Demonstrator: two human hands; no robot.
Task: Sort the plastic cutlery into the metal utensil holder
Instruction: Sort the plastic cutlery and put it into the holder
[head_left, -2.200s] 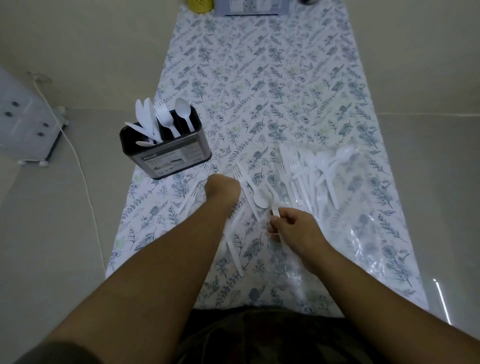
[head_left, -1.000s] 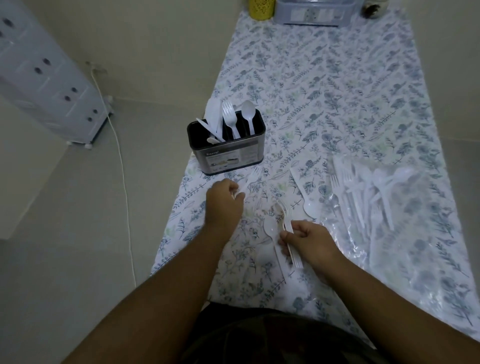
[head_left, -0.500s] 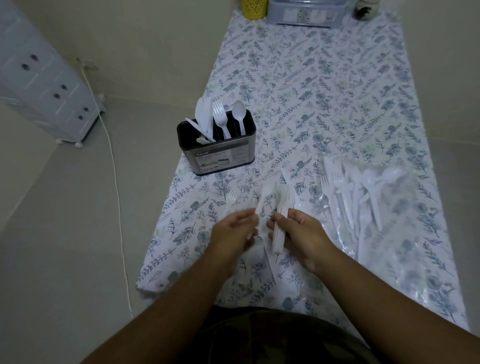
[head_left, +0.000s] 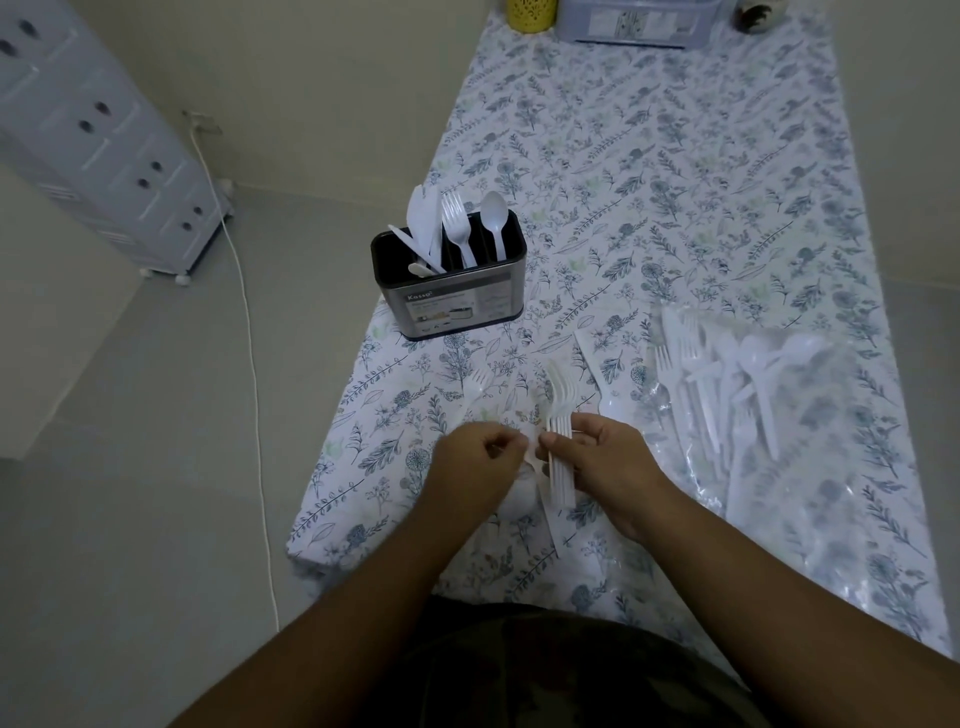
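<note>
The metal utensil holder (head_left: 451, 304) stands at the table's left edge, with white knives on its left, forks in the middle and a spoon on the right. My right hand (head_left: 605, 462) grips a bundle of white plastic forks (head_left: 560, 415), tines pointing away. Close beside it, my left hand (head_left: 475, 460) has curled fingers that pinch the handle of a white spoon (head_left: 522, 496) whose bowl hangs toward me. A loose fork (head_left: 474, 385) and a loose spoon (head_left: 602, 382) lie on the floral tablecloth (head_left: 649, 171). More cutlery lies on a clear plastic bag (head_left: 737, 395) to the right.
A yellow cup (head_left: 530, 13), a grey box (head_left: 639, 21) and a dark jar (head_left: 758, 18) stand at the table's far end. On the floor to the left are a white drawer unit (head_left: 104, 145) and a white cable (head_left: 249, 364).
Both hands came together in front of me. My right hand lifted the fork bundle upright off the table, and my left hand moved from near the holder to beside it.
</note>
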